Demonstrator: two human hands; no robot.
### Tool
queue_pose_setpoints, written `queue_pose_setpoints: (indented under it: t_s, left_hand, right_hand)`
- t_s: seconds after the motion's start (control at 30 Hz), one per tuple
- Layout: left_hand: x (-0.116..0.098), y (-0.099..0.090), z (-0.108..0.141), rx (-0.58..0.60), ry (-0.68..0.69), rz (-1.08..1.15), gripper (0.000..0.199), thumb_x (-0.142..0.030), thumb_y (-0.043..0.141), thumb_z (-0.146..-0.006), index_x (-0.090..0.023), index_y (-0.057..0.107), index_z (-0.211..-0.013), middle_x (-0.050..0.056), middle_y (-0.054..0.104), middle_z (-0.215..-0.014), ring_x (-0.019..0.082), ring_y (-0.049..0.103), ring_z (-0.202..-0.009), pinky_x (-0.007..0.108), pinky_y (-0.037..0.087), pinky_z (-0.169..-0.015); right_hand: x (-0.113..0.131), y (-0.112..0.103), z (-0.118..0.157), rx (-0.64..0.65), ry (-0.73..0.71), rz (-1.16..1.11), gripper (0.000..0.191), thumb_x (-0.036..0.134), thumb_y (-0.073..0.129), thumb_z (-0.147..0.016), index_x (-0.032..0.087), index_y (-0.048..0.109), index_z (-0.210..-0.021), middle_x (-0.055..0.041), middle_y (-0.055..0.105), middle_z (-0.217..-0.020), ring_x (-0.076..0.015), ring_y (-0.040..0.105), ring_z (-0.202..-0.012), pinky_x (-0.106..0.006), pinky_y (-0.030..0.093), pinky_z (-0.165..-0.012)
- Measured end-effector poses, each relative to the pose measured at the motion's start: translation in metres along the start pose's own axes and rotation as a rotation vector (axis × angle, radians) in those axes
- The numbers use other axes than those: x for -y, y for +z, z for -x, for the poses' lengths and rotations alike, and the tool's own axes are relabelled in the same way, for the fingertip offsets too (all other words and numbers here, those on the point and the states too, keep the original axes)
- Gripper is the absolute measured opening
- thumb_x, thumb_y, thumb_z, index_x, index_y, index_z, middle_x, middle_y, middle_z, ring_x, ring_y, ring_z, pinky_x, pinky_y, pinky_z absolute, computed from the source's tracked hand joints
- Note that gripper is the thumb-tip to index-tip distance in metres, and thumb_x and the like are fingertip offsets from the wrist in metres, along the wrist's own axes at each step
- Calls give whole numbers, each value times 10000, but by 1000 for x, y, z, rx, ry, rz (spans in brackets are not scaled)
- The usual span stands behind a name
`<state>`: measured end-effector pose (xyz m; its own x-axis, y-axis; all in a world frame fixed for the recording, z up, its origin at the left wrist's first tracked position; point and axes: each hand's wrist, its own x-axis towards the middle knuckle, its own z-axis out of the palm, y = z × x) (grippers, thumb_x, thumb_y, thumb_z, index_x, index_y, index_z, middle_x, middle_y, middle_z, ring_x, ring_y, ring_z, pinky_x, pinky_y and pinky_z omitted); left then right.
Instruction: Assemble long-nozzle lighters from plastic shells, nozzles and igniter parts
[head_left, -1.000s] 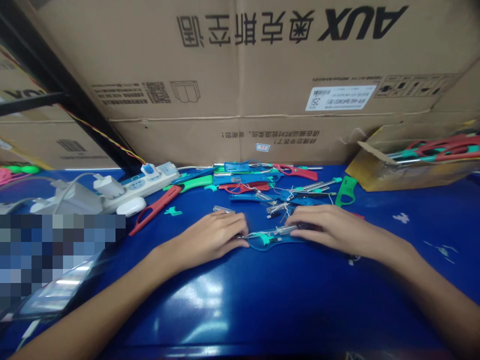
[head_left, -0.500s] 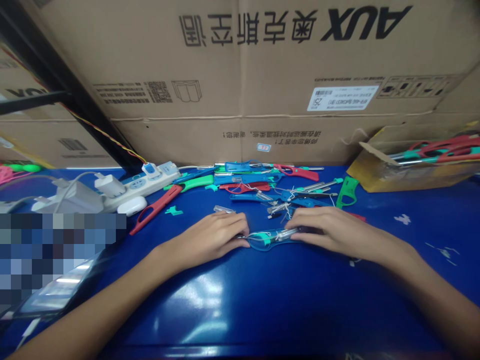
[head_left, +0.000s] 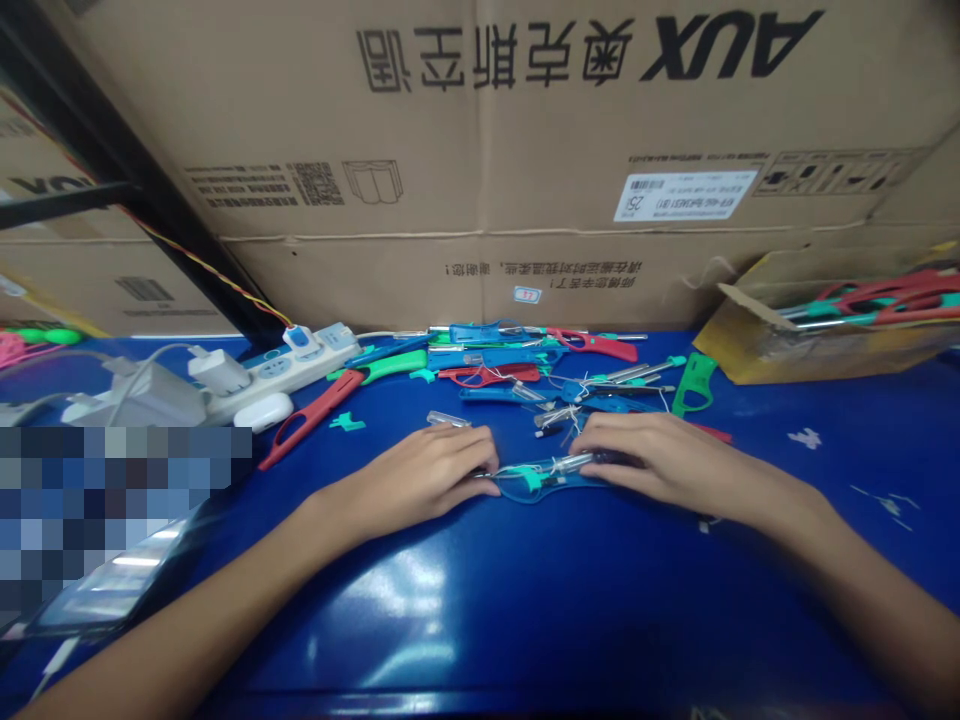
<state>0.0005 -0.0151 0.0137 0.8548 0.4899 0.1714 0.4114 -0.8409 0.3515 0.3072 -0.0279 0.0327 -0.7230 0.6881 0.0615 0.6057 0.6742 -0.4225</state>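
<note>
A blue lighter shell (head_left: 517, 490), a long-nosed kind, lies across between my two hands just above the blue table. Inside it show a green trigger (head_left: 532, 478), a thin white wire and a clear gas tank (head_left: 571, 463). My left hand (head_left: 442, 465) is closed around the shell's left end, where a bit of metal shows at the fingertips. At the right, my right hand (head_left: 637, 452) pinches the shell and the tank, with a dark part under its fingers. Both palms hide the shell's ends.
Behind my hands lies a pile of lighter parts, including a red handle (head_left: 600, 344) and a green handle (head_left: 696, 384). An opened carton (head_left: 739, 345) of lighters stands right. A power strip (head_left: 281, 372) and a phone (head_left: 112, 590) are left. A large cardboard box (head_left: 420, 200) backs the table.
My right fingers have shifted very slightly around the tank, which sits a little further left and more exposed. My left hand has stayed in place.
</note>
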Motion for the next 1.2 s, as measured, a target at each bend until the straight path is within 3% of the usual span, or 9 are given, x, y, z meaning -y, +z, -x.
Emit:
queue_pose_setpoints:
  t_s: [0.33,0.8,1.2]
  left_hand:
    - [1,1,1,28,-12,0,181,-350,504,-1027,-182,561,-989,33,625,-993,166,607,-891,324,478,-823]
    - [0,1,0,40,-22,-9,189,-360,498,-1027,-181,548,-988,32,616,-996,171,599,-893,328,474,-824]
    - [-2,0,0,49,-12,-48,196,-362,488,-1032,-179,542,-989,25,607,-992,162,585,-886,325,478,-821]
  right_hand:
    - [-1,1,2,53,42,54,295,456,496,-994,270,680,-1130,-55,614,-1202,-213,638,-965,-366,498,-813]
    - [2,3,-1,34,34,67,346,490,433,-1016,262,662,-1138,-34,645,-1145,-203,629,-998,-345,473,-862]
    - [0,5,-1,7,22,33,308,453,442,-1020,245,665,-1066,-32,664,-1090,-190,640,-934,-344,480,-813]
